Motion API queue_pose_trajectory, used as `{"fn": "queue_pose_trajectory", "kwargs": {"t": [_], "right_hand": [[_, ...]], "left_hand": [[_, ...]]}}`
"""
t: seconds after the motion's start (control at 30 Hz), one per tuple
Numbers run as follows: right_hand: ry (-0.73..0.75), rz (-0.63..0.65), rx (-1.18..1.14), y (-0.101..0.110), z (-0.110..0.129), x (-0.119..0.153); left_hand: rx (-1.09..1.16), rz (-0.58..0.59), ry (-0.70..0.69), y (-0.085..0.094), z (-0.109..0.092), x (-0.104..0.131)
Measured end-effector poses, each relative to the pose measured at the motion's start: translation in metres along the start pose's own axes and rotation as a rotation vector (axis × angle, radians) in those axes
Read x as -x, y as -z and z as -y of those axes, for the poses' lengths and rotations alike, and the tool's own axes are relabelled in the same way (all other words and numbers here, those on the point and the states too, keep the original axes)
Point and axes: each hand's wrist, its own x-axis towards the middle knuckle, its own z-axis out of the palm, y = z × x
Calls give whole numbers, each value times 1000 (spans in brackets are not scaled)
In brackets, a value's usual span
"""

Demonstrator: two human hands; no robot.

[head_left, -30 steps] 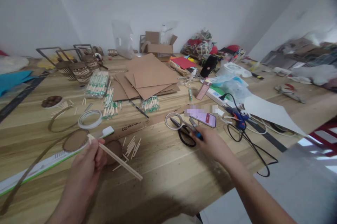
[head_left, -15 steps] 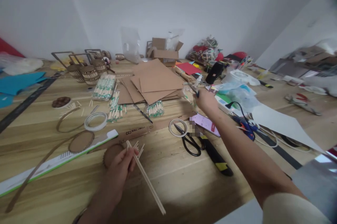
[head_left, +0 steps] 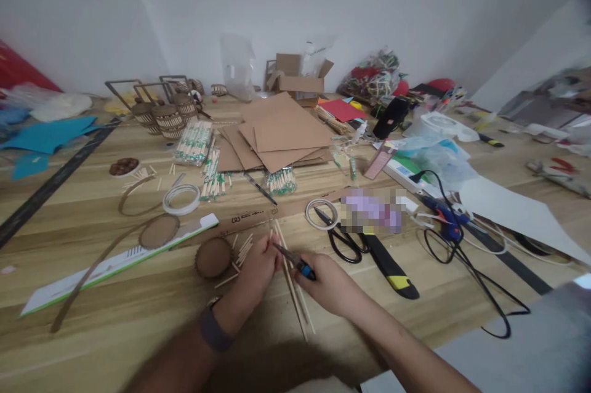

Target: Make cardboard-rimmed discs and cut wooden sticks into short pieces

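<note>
My left hand point(head_left: 258, 267) is closed around thin wooden chopsticks point(head_left: 292, 291), whose long ends slant down to the right over the table. In my right hand point(head_left: 325, 285) is a tool with a narrow grey metal end and a black-and-blue handle point(head_left: 306, 270); its tip meets the sticks at my left fingertips. Whether it is a knife or cutters I cannot make out. Beside my left hand lie short cut stick pieces point(head_left: 244, 249) and a round cardboard disc with a ridged edge point(head_left: 213, 257).
Black scissors point(head_left: 346, 246), a tape ring point(head_left: 322, 214) and a black-yellow cutter point(head_left: 392, 270) lie to the right. A glue gun point(head_left: 446, 220) with its cable is farther right. Cardboard sheets point(head_left: 290, 134), wrapped chopstick bundles point(head_left: 194, 141) and small barrel-like models point(head_left: 168, 121) stand behind.
My right hand has come back from the far side near the phone to my left hand, bringing the tool to the sticks. My left hand has shifted right with the sticks.
</note>
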Motion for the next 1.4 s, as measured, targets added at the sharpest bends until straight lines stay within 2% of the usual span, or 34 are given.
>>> {"fn": "queue_pose_trajectory", "kwargs": {"t": [0.17, 0.4, 0.53, 0.6, 0.93, 1.07, 1.23, 1.4], "right_hand": [[-49, -111, -109, 10, -6, -6], [-81, -156, -390, 5, 6, -8], [-66, -200, -454, 3, 12, -10], [-50, -200, -457, 4, 13, -10], [-5, -210, -432, 4, 17, -10], [-10, -213, -436, 2, 16, -10], [-20, -246, -370, -9, 11, 3], [63, -245, -261, -21, 11, 17]], "left_hand": [[-52, -60, -38, 10, -2, 15], [-79, 152, -6, 10, -15, 46], [32, 291, 61, 7, -17, 52], [34, 325, 75, 6, -16, 52], [-43, 353, 7, 7, -12, 54], [32, 352, 78, 10, -9, 51], [232, 211, 128, 14, -9, 43], [334, 247, 148, 8, -11, 43]]}}
